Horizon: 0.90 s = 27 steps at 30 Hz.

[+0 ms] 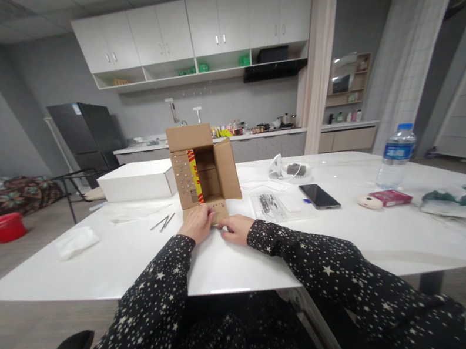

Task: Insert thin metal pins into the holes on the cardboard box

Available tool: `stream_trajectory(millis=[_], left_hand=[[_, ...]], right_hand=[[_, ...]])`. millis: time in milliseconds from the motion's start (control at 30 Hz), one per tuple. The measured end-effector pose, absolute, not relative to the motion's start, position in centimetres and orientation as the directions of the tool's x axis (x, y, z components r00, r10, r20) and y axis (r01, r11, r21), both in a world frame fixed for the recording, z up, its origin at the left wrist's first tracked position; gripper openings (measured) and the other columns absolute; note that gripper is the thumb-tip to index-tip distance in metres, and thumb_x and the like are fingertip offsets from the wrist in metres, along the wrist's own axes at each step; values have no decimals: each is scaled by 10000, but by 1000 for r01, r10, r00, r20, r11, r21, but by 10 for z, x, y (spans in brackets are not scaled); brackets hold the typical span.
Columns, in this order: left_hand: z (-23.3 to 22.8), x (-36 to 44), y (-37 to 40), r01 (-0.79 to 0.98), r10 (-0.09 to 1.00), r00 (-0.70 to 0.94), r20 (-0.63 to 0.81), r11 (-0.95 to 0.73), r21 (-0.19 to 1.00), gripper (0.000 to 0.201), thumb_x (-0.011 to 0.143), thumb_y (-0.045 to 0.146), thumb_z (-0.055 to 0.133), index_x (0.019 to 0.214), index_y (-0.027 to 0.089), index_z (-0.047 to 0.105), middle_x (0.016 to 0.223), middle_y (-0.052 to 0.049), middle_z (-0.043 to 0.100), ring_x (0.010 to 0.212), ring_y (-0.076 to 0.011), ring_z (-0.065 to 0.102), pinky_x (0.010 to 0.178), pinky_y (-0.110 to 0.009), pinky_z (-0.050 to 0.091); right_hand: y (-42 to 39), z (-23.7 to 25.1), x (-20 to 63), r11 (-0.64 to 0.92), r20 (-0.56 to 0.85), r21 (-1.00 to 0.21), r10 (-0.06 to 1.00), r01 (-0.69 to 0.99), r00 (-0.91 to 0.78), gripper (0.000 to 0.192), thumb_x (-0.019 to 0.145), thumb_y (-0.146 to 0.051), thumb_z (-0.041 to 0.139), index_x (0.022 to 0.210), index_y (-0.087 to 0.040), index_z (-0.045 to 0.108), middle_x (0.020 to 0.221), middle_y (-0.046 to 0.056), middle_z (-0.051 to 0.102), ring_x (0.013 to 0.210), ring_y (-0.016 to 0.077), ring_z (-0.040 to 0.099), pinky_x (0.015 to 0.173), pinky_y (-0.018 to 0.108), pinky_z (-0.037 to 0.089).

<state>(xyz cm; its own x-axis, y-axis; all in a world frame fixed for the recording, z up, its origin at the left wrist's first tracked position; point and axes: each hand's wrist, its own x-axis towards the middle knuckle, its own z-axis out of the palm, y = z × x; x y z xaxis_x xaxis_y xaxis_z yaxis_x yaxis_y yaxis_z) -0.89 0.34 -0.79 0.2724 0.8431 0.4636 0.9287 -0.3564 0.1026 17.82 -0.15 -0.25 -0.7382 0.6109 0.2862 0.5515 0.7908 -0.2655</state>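
Observation:
An open cardboard box (191, 178) stands on the white table (241, 259) in front of me, its flaps spread and its mouth facing me. A yellow and red printed strip runs down its left flap. My left hand (197, 223) is closed on the near left part of the box, the thumb by the lower flap. At the right end of that flap is my right hand (236, 229), its fingers bent and closed on the flap's edge. The fingertips of both hands are partly hidden and small. The box's inside is shaded.
A white box (137, 182), thin dark sticks (162, 222) and crumpled tissue (77, 242) lie to the left. Rightward are a clear plastic packet (271, 206), a phone (319, 197), a white fan-like device (296, 172), a pink pack (390, 197) and a water bottle (395, 157).

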Motion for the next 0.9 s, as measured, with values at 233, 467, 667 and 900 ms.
stream_trajectory(millis=[233, 467, 667, 900], left_hand=[[-2, -10, 0, 923, 801, 242, 548, -364, 125, 119, 839, 269, 470, 870, 192, 555, 906, -64, 618, 894, -207, 584, 804, -369, 454], [-2, -11, 1, 904, 731, 248, 636, -411, 120, 133, 836, 246, 491, 896, 189, 596, 883, -54, 590, 855, -172, 568, 800, -324, 452], [-1, -10, 0, 921, 787, 239, 569, -369, 124, 198, 856, 290, 472, 952, 200, 621, 924, -56, 613, 870, -169, 576, 799, -311, 447], [2, -11, -2, 933, 789, 215, 575, -341, 119, 241, 873, 310, 435, 963, 192, 625, 928, -65, 636, 881, -183, 583, 805, -315, 446]], right_hand=[[0, -4, 178, 803, 308, -267, 594, 532, -743, 311, 749, -210, 513, 1002, -144, 680, 605, 19, 636, 564, 141, 537, 559, 238, 385], [1, -6, 177, 795, 325, -284, 606, 536, -726, 278, 747, -193, 545, 980, -145, 688, 580, 18, 623, 558, 145, 540, 553, 242, 374], [2, -7, 177, 793, 320, -301, 607, 529, -727, 281, 750, -191, 551, 990, -145, 690, 547, 5, 593, 528, 131, 519, 540, 235, 369], [3, -8, 177, 793, 328, -291, 608, 535, -723, 286, 742, -197, 551, 988, -155, 690, 568, 14, 615, 561, 148, 547, 557, 242, 387]])
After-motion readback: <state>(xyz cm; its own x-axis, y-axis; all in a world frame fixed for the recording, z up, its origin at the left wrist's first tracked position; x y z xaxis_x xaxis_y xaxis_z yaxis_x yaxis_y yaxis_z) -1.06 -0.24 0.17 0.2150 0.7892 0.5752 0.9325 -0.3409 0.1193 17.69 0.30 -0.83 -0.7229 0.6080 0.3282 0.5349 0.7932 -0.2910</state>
